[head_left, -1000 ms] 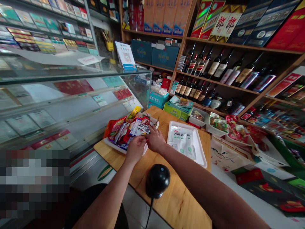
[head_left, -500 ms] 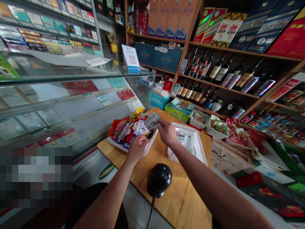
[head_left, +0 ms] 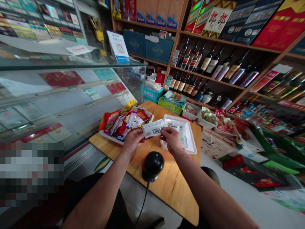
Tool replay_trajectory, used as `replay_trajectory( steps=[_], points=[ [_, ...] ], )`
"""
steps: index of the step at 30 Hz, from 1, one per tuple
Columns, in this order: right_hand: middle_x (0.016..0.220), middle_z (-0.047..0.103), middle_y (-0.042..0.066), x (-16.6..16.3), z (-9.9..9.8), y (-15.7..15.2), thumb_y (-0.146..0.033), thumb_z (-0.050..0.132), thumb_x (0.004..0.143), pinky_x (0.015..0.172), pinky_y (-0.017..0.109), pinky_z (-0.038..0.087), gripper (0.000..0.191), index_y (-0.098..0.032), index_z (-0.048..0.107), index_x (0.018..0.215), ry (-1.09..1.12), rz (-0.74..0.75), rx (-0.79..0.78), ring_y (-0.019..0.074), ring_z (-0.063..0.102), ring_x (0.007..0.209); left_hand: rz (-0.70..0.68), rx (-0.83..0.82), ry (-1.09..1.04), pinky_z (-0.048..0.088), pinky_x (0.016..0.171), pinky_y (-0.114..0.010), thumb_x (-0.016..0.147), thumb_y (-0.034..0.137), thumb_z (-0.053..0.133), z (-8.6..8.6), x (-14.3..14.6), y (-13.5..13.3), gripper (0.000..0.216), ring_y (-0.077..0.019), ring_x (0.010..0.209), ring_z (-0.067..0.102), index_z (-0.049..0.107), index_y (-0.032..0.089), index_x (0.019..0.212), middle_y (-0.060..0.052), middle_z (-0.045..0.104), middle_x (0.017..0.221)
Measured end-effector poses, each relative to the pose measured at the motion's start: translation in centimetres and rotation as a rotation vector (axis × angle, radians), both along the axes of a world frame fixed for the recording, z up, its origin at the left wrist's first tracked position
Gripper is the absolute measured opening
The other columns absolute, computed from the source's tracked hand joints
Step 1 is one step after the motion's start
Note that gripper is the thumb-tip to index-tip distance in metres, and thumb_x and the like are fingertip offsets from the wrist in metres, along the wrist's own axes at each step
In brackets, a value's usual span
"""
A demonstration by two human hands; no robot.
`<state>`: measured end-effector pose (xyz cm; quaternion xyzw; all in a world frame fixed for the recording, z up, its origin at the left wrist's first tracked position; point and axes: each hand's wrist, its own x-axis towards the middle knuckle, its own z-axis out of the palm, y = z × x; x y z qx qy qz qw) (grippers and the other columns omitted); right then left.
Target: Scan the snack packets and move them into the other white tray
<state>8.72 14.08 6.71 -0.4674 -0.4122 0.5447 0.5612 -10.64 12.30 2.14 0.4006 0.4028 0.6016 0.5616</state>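
A small white snack packet (head_left: 152,128) with dark print is stretched between both my hands above the wooden table (head_left: 171,184). My left hand (head_left: 133,140) pinches its left end and my right hand (head_left: 172,139) pinches its right end. Just below them stands a round black barcode scanner (head_left: 152,161) with a cable running down off the table. To the left lies a white tray (head_left: 107,136) heaped with several colourful snack packets (head_left: 124,122). Behind my right hand sits another white tray (head_left: 190,141) holding white packets.
A glass display counter (head_left: 71,95) with flat boxes runs along the left. Wooden shelves (head_left: 214,76) with wine bottles and gift boxes fill the back right. Small white dishes of snacks (head_left: 207,116) stand past the table. Printed bags and boxes (head_left: 250,171) lie on the floor at right.
My right hand lifted one white packet from the heaped tray and carried it toward me. My left hand left the pile and took the packet's other end above the scanner.
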Motion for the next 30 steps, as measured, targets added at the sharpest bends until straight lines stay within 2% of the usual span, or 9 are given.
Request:
replay_trajectory(
  steps=[6,11,16,23,28,30],
  points=[
    [0.073,0.068,-0.001,1.4,-1.9,-0.7,-0.025,0.080,0.062,0.056,0.025,0.058,0.032,-0.019,0.058,0.085,-0.025,-0.087,-0.035,0.0147,0.068,0.064,-0.009,0.015,0.239,0.053,0.060,-0.028,0.072,0.046,0.079,-0.4,0.5,-0.1,0.041,-0.0170,0.067,0.067,0.072,0.015,0.097,-0.007,0.075,0.086],
    [0.070,0.066,-0.003,2.5,-2.9,-1.2,-0.022,0.079,0.062,0.055,0.027,0.058,0.038,-0.020,0.057,0.093,-0.061,-0.130,-0.022,0.0152,0.068,0.061,-0.019,0.119,0.411,0.055,0.067,-0.029,0.075,0.032,0.073,-0.2,1.3,-0.5,0.026,-0.0202,0.077,0.070,0.070,0.016,0.096,-0.008,0.076,0.089],
    [0.083,0.073,0.004,3.3,-3.6,-1.8,-0.025,0.075,0.066,0.061,0.029,0.059,0.035,-0.017,0.061,0.096,-0.092,-0.073,-0.050,0.0170,0.071,0.070,-0.091,0.118,0.447,0.056,0.073,-0.033,0.073,0.030,0.072,-0.1,1.8,-0.7,0.022,-0.0233,0.081,0.072,0.069,0.018,0.092,-0.008,0.077,0.089],
    [0.083,0.073,0.003,4.0,-5.6,-1.9,-0.027,0.073,0.068,0.068,0.031,0.058,0.026,-0.016,0.064,0.090,-0.131,-0.065,-0.061,0.0160,0.070,0.072,-0.151,0.171,0.509,0.056,0.076,-0.034,0.078,0.026,0.065,-0.5,2.0,-0.5,0.016,-0.0235,0.084,0.073,0.067,0.019,0.092,-0.008,0.076,0.093],
    [0.079,0.072,0.003,4.1,-5.8,-2.1,-0.026,0.073,0.067,0.065,0.028,0.057,0.026,-0.014,0.066,0.089,-0.094,-0.065,-0.018,0.0142,0.067,0.066,-0.072,0.202,0.645,0.054,0.077,-0.034,0.075,0.020,0.064,-0.3,2.1,-0.7,0.013,-0.0230,0.084,0.071,0.067,0.019,0.088,-0.007,0.075,0.090],
    [0.079,0.072,0.003,4.2,-5.8,-2.2,-0.026,0.072,0.067,0.064,0.027,0.056,0.025,-0.015,0.065,0.088,-0.111,-0.063,-0.034,0.0144,0.067,0.067,-0.078,0.194,0.631,0.054,0.076,-0.033,0.075,0.020,0.063,-0.2,2.2,-0.7,0.013,-0.0228,0.083,0.071,0.067,0.019,0.088,-0.007,0.075,0.089]
  ],
)
